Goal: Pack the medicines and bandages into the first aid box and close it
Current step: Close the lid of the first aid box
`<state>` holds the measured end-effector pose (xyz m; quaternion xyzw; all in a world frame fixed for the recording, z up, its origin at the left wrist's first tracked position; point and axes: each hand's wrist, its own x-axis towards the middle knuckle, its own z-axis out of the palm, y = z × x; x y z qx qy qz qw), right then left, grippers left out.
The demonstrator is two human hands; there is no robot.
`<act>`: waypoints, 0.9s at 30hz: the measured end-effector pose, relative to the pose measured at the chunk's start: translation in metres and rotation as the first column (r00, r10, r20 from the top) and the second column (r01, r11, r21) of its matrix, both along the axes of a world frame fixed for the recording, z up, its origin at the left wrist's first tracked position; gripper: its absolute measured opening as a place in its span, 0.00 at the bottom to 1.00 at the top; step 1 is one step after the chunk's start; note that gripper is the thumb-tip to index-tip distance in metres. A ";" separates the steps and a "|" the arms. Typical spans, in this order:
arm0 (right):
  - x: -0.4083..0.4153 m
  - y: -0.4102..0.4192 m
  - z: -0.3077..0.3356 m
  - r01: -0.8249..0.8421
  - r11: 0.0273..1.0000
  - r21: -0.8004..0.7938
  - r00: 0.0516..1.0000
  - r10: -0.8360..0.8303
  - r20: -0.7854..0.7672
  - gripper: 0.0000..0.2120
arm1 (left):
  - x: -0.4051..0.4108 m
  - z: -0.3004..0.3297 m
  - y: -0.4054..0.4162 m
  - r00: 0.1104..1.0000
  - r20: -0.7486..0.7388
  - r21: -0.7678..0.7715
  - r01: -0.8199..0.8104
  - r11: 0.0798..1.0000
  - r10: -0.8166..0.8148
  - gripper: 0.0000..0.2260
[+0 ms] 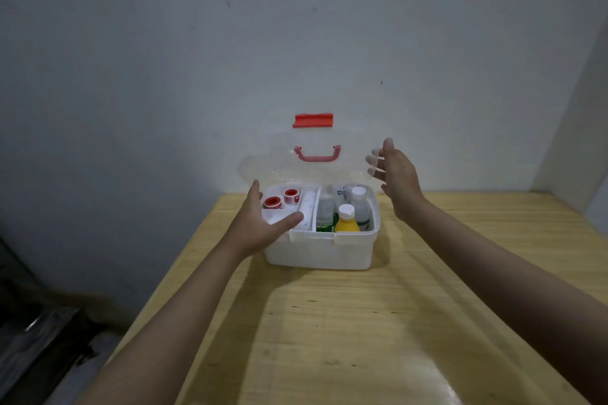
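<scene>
Both hands (329,194) spread, flanking box (319,251)

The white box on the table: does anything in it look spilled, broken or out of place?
Nothing stands out. The first aid box sits square on the wooden table, its clear lid raised. The red tape rolls lie in the left tray, the orange bottle and clear bottles stand upright on the right. No spill shows.
</scene>
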<state>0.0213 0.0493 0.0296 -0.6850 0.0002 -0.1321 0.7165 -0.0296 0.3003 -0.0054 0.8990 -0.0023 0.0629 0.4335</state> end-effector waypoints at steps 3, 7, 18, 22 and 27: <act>-0.010 -0.001 -0.002 -0.026 0.998 -0.050 1.000 0.026 -0.006 0.19 | -0.010 -0.002 -0.002 1.000 0.017 -0.123 -0.003 0.992 0.006 0.61; -0.023 -0.002 -0.008 -0.057 0.993 -0.101 0.998 0.059 0.017 0.16 | -0.019 -0.003 -0.008 0.992 0.115 -0.274 -0.025 0.961 0.059 0.64; -0.051 0.000 -0.019 -0.145 0.889 -0.434 0.985 0.173 0.026 0.28 | -0.023 -0.012 -0.017 0.932 0.241 -0.538 -0.104 0.837 0.271 0.10; -0.059 0.013 -0.020 -0.028 0.824 -0.566 0.994 0.084 0.074 0.29 | -0.018 -0.019 -0.012 0.945 0.236 -0.464 -0.096 0.881 0.227 0.16; -0.061 0.029 -0.018 -0.020 0.774 -0.633 1.000 0.023 -0.005 0.33 | -0.018 -0.019 -0.009 0.953 0.235 -0.450 -0.066 0.891 0.189 0.18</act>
